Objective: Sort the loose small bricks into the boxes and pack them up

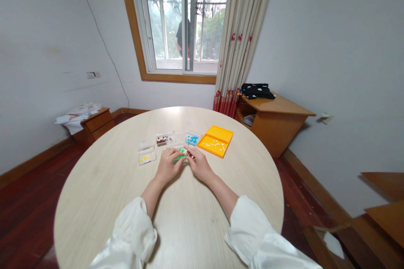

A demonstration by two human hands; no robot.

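Observation:
My left hand (168, 164) and my right hand (200, 164) meet near the table's middle, over small green pieces (181, 151) in a clear box. The fingers of both hands are bent in and pinched, with their tips close together. Whatever lies between the fingertips is too small to make out. To the left stands an open clear box with yellow pieces (145, 158). Behind my hands are clear boxes with dark brown pieces (161, 140) and blue pieces (192, 139). An open orange case (223, 134) with scattered white pieces lies to the right.
Everything rests on a round pale wooden table (104, 193). Beyond its right edge, a wooden cabinet (280, 111) carries folded dark cloth (258, 90). A small drawer unit (98, 122) with papers is at the left wall. A curtain (241, 29) hangs beside the window.

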